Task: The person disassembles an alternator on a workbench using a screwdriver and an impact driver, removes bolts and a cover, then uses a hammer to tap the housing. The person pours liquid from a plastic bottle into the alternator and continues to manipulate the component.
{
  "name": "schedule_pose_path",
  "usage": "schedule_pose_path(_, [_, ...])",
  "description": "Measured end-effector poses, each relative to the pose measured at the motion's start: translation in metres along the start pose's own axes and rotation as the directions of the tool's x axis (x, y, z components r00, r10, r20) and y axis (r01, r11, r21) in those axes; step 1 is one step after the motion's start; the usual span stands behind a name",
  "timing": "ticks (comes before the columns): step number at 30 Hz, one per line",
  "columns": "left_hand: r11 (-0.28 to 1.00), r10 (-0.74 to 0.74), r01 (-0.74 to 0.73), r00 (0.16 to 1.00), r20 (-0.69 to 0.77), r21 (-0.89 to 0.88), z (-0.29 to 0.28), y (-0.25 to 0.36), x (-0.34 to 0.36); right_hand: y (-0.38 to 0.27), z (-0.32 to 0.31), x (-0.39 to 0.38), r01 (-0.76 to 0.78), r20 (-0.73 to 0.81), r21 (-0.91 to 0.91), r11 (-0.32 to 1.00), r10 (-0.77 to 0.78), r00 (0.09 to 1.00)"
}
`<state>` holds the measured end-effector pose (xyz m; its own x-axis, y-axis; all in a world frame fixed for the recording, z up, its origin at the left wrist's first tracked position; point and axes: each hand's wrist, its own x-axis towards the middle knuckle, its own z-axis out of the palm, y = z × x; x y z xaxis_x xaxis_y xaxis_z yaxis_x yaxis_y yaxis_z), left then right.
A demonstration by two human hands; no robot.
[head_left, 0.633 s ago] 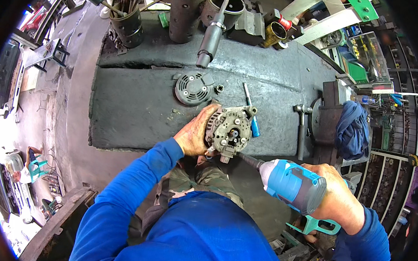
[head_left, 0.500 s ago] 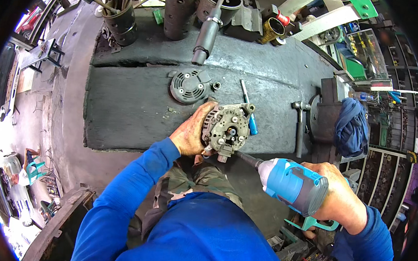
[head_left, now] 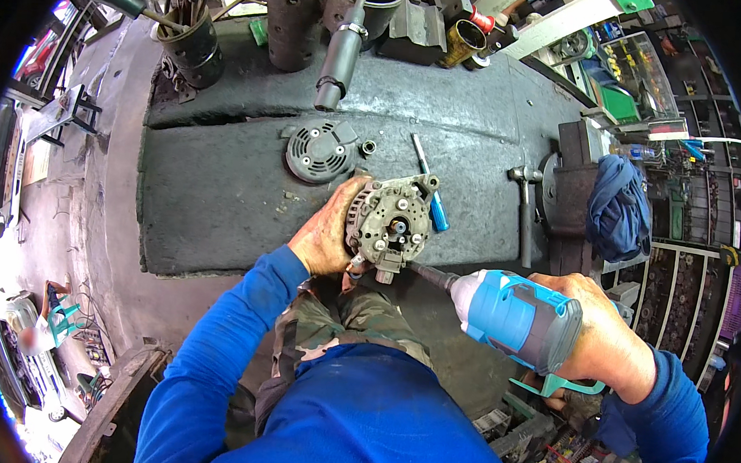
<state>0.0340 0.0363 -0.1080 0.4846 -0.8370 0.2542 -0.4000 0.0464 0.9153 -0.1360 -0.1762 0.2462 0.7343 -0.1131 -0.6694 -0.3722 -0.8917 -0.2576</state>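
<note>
My left hand (head_left: 326, 235) is closed around the left side of a grey metal alternator (head_left: 382, 205), its back face turned up with bolts and a round centre opening showing. My right hand (head_left: 602, 326) grips a blue and black cordless impact driver (head_left: 514, 315). Its dark socket end (head_left: 426, 273) reaches the alternator's lower right edge; whether it sits on a fastener there is hidden. Beyond the alternator, a round slotted black cover (head_left: 319, 150) lies on the bench, with a small metal ring (head_left: 368, 147) beside it. A blue-handled screwdriver (head_left: 436, 210) rests just right of the alternator.
The dark workbench (head_left: 211, 196) spans the middle. A hammer (head_left: 524, 211) lies at its right, near a vise (head_left: 579, 172) draped with a blue cloth (head_left: 620, 209). Metal cylinders (head_left: 294, 23) and a can of tools (head_left: 191, 51) stand at the back. A dark-tipped rod (head_left: 338, 72) hangs over the bench.
The view has shifted a little, so the bench and its things appear slightly farther left. Both hands keep their grips, and the driver's end stays by the alternator's lower right edge.
</note>
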Motion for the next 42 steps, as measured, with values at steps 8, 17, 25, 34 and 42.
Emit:
schedule_pose_path(8, [0.999,-0.001,-0.001,1.000,-0.023,-0.054,0.001,0.002,-0.003,0.004,0.002,-0.001,-0.014,-0.005,0.028,1.000,0.014,1.000])
schedule_pose_path(17, [0.999,0.041,-0.040,0.999,-0.019,0.011,0.002,-0.004,-0.006,0.008,0.007,-0.006,0.001,-0.020,0.043,0.999,0.000,1.000])
schedule_pose_path(25, [0.996,-0.073,0.073,0.997,0.005,-0.057,-0.004,0.008,-0.005,0.021,0.020,-0.030,0.187,-0.288,0.131,0.974,-0.144,0.947])
schedule_pose_path(34, [0.913,-0.342,0.334,0.940,0.009,-0.235,-0.013,0.018,-0.024,0.108,0.058,-0.057,0.103,-0.337,0.347,0.932,0.021,0.941])
schedule_pose_path(42, [0.910,-0.413,0.397,0.845,-0.340,-0.119,0.042,0.058,-0.065,0.159,0.048,-0.021,0.304,-0.371,0.183,0.935,-0.221,0.902])
